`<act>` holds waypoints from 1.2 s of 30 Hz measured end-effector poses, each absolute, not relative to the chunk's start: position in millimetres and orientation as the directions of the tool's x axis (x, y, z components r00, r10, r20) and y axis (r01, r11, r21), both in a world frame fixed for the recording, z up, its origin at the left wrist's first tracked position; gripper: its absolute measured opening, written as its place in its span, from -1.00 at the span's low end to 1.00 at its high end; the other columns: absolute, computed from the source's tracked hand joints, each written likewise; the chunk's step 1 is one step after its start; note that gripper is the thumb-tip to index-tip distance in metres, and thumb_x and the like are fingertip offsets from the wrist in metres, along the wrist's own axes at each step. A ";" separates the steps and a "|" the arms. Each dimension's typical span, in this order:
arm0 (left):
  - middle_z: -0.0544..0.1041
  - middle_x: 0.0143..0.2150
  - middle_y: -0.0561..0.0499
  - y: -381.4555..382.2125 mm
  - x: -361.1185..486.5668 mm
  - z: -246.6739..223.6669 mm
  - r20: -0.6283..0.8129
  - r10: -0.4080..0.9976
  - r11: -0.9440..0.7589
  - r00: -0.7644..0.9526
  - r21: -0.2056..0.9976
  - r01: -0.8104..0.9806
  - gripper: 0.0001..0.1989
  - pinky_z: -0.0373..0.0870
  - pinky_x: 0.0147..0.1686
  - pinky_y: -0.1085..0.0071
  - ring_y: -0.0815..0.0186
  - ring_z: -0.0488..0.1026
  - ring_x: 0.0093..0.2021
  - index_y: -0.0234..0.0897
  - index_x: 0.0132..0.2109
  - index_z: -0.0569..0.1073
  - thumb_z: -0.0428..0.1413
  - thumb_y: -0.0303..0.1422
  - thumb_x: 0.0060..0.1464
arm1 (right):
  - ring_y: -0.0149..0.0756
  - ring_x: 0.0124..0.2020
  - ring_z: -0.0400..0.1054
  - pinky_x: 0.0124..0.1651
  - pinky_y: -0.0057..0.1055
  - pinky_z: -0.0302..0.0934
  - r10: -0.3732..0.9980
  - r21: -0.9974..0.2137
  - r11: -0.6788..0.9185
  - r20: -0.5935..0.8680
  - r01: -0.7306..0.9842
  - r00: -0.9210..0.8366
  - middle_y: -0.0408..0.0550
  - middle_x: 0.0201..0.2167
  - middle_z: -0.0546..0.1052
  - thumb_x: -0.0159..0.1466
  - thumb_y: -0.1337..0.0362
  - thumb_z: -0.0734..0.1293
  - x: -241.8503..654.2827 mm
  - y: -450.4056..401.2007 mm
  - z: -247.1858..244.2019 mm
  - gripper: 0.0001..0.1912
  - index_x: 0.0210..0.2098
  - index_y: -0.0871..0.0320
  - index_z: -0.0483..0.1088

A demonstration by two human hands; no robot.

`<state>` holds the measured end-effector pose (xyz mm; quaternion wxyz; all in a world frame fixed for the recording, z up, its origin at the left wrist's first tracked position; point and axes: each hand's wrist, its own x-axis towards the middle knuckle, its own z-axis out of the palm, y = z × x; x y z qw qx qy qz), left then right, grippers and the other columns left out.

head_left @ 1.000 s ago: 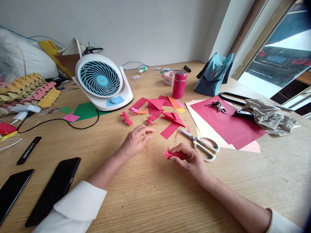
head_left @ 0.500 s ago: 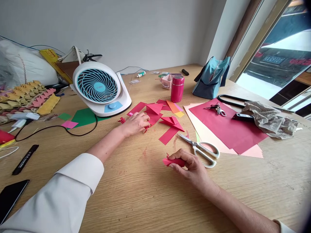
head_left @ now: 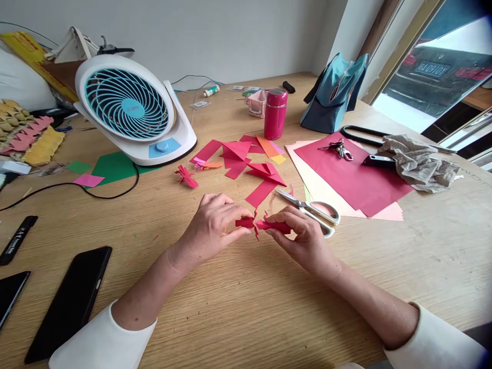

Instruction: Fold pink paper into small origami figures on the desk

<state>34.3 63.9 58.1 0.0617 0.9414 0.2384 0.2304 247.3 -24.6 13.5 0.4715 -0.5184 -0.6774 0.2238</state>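
Observation:
My left hand (head_left: 220, 221) pinches a small red folded-paper piece (head_left: 244, 222) with thin curled strips at its end. Facing it, my right hand (head_left: 302, 233) grips another red folded-paper piece (head_left: 280, 226), its tip pointing left. The two pieces nearly meet above the table; whether they touch I cannot tell. Fingers cover part of both. Beyond my left hand lies a loose red paper piece with curled ends (head_left: 187, 177). Red folded paper (head_left: 265, 173) and a red strip (head_left: 261, 191) rest past my hands. Scissors with white handles (head_left: 313, 210) lie beside my right hand.
A white fan (head_left: 132, 110) stands at the back left, a pink flask (head_left: 275, 115) and a blue bag (head_left: 335, 95) at the back. Red sheets (head_left: 357, 179) bear keys (head_left: 340, 149) at right. A crumpled grey cloth (head_left: 421, 161) and a black phone (head_left: 71, 302) flank the work area.
My left hand has come back from the paper pile toward my right hand, with a red folded piece in its fingers. The view has shifted, and a black phone now shows at lower left.

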 end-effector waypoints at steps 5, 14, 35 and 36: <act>0.66 -0.20 0.09 57.9 35.4 57.9 0.421 0.463 -0.886 0.780 0.225 0.405 -0.85 0.20 -0.11 0.26 0.23 0.44 -0.17 -0.15 -0.11 0.55 0.26 -0.32 0.16 | -0.31 -0.30 0.44 -0.27 -0.38 0.36 0.901 -0.749 0.383 0.432 0.540 -0.040 -0.04 -0.28 0.52 0.35 0.30 0.36 247.7 -26.1 13.5 -0.88 -0.13 0.09 0.51; 0.65 -0.19 0.03 58.8 34.5 50.1 0.411 0.465 -0.885 0.784 0.249 0.394 -0.88 0.25 -0.11 0.28 0.26 0.48 -0.19 -0.20 -0.11 0.54 0.20 -0.31 0.21 | -0.30 -0.28 0.44 -0.24 -0.36 0.38 0.891 -0.720 0.412 0.447 0.558 -0.082 -0.03 -0.27 0.52 0.37 0.31 0.32 247.8 -28.0 11.6 -0.84 -0.08 0.07 0.50; 0.61 -0.12 -0.07 49.1 37.6 43.1 0.454 0.410 -0.912 0.791 0.219 0.347 -0.85 0.41 -0.08 0.31 0.26 0.54 -0.11 -0.30 -0.02 0.46 0.06 -0.48 0.31 | -0.31 -0.31 0.41 -0.26 -0.37 0.34 0.909 -0.766 0.375 0.414 0.521 -0.046 -0.05 -0.28 0.49 0.35 0.33 0.34 244.5 -28.0 8.6 -0.84 -0.09 0.07 0.49; 0.61 -0.11 -0.08 48.6 37.8 43.1 0.461 0.399 -0.917 0.793 0.192 0.349 -0.85 0.41 -0.08 0.30 0.25 0.54 -0.11 -0.30 -0.02 0.46 0.05 -0.48 0.31 | -0.32 -0.32 0.40 -0.27 -0.37 0.34 0.912 -0.773 0.368 0.409 0.518 -0.037 -0.06 -0.29 0.49 0.35 0.32 0.34 244.1 -27.9 8.7 -0.85 -0.10 0.07 0.50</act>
